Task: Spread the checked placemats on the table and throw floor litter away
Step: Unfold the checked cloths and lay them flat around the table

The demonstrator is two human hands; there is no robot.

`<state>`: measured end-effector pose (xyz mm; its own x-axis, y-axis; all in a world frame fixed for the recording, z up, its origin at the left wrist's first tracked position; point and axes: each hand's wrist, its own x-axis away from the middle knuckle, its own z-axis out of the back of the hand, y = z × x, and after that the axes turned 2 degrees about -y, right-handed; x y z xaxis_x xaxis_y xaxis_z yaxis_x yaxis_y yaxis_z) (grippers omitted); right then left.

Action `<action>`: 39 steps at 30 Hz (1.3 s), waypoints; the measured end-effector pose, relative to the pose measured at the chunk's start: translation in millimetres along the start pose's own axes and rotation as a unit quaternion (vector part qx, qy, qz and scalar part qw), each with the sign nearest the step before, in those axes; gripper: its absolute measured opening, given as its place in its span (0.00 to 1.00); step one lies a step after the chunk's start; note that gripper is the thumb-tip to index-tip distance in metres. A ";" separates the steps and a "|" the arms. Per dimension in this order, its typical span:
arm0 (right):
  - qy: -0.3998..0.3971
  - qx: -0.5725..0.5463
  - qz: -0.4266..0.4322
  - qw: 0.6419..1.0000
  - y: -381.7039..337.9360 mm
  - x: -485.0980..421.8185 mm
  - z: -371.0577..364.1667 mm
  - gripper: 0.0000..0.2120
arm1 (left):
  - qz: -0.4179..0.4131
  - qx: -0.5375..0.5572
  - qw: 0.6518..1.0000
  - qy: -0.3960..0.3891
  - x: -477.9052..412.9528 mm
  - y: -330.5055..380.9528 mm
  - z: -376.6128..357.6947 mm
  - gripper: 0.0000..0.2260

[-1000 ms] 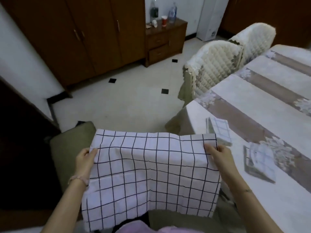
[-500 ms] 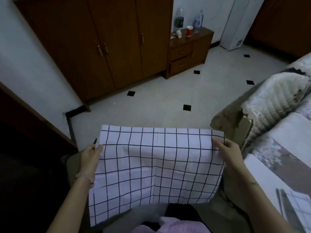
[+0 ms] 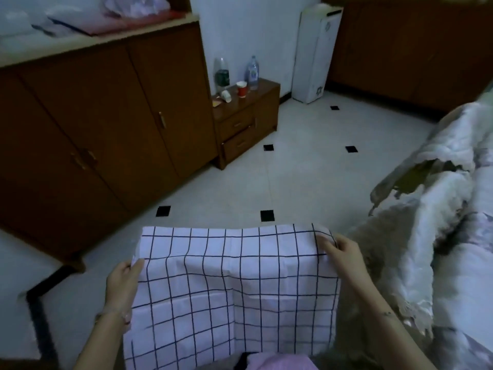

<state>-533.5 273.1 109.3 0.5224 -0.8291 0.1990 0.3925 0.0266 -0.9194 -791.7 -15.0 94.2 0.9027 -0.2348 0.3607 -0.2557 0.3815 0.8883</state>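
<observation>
A white checked placemat [image 3: 229, 289] with thin dark grid lines hangs unfolded in front of me, low in the middle of the view. My left hand [image 3: 124, 281] pinches its upper left corner and my right hand [image 3: 341, 252] grips its upper right corner. The cloth sags a little between them and its lower part drapes toward my lap. The table's covered edge [image 3: 458, 276] shows only at the far right. No litter can be made out on the visible floor.
A quilted white chair cover [image 3: 426, 209] stands close on the right. Brown cupboards [image 3: 93, 134] line the left wall. A small drawer cabinet [image 3: 248, 124] with bottles and a red cup sits further back. Pale tiled floor [image 3: 293, 182] lies ahead.
My view has swung left, away from the table, so the folded placemats on it are out of sight. Both hands keep hold of the placemat's top corners, with the left hand lower now.
</observation>
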 end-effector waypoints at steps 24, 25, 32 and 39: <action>0.696 -0.063 -0.184 0.691 -12.7 -18.4 235.0 0.09 | -0.348 -0.135 0.665 -0.647 -43.2 318.7 -646.0 0.08; 0.711 -0.064 -0.201 0.670 -8.5 -8.1 234.6 0.09 | -0.352 -0.144 0.638 -0.670 -25.7 315.4 -663.5 0.07; 0.785 -0.111 -0.269 0.547 20.4 53.8 229.5 0.11 | -0.394 -0.202 0.468 -0.765 92.2 276.8 -749.1 0.10; 0.809 -0.154 -0.320 0.468 91.1 105.0 249.5 0.16 | -0.395 -0.263 0.373 -0.797 200.3 222.7 -798.2 0.05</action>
<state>-254.1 327.8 131.1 -0.9829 0.0435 0.1789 -0.1815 -0.3911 -0.9023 -391.6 736.6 137.4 -0.8365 -0.5324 0.1292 0.3545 -0.3461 0.8687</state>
